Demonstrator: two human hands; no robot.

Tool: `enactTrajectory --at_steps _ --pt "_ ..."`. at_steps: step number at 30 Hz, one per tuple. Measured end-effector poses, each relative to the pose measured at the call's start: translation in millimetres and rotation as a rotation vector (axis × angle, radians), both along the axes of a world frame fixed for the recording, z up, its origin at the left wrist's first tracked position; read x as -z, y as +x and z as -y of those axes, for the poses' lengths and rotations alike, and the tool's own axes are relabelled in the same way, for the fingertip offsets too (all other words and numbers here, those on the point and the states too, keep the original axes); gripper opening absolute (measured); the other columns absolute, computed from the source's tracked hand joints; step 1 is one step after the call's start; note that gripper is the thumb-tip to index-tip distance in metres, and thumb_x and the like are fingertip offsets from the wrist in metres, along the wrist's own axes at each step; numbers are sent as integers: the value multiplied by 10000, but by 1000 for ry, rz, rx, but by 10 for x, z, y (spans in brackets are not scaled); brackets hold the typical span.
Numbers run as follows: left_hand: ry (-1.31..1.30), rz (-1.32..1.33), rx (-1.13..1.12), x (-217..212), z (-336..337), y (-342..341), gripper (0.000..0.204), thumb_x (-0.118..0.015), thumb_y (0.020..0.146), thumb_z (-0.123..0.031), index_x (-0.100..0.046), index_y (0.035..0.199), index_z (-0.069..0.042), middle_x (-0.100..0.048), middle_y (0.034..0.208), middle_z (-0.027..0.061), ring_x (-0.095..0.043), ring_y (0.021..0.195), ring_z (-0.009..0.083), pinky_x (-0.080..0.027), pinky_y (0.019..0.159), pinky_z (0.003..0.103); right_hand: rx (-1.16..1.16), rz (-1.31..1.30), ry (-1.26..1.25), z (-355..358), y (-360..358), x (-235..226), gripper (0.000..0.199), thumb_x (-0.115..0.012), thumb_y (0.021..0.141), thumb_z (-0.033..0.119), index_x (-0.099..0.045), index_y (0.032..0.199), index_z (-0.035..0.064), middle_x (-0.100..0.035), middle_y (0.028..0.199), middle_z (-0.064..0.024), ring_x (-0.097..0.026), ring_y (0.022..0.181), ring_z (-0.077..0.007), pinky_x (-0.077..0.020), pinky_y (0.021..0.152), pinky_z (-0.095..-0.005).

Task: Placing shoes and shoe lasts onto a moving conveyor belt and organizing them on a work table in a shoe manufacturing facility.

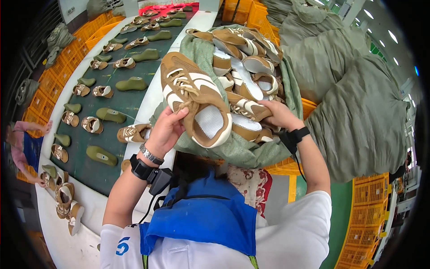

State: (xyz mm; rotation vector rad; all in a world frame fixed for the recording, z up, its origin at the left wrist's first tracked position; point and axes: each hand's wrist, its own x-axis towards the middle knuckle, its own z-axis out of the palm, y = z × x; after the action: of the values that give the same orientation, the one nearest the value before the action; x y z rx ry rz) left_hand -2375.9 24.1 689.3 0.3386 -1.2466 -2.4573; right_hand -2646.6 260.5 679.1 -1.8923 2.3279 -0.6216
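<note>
My left hand (166,127) is closed on the side of a brown sneaker (204,89) with white stripes and tan laces, thumb near the ankle opening. The sneaker is tilted, its toe pointing up and to the left, over the near edge of a green sack (255,154). Similar brown and white sneakers are heaped in the open sack. On the right side of the heap, my right hand (282,114) grips the end of another laced sneaker (247,107). The undersides of its fingers are hidden.
On the left, a dark green conveyor belt (83,166) with white edges carries rows of sneakers and olive shoe lasts (131,84). Full grey-green sacks (358,116) bulge at right. Yellow crates (367,210) stand on both sides. Another person's hand (43,181) touches shoes at far left.
</note>
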Motion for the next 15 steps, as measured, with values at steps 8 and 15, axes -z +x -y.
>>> enactTrajectory --at_steps 8,15 --pt "62 -60 -9 -115 -40 138 320 -503 875 -138 -439 1178 -56 -547 1133 48 -539 1016 150 -446 868 305 294 536 -405 -532 -99 -1078 247 -508 797 44 -562 1032 -5 -611 939 -43 -561 861 -125 -444 773 -254" --pt "150 -75 -31 -55 -77 102 285 -476 904 -198 -455 1153 -62 -552 1110 50 -545 991 145 -454 855 295 26 1530 -746 152 625 -801 324 -496 889 202 -493 1166 35 -567 1125 -69 -552 1003 -172 -442 868 -292"
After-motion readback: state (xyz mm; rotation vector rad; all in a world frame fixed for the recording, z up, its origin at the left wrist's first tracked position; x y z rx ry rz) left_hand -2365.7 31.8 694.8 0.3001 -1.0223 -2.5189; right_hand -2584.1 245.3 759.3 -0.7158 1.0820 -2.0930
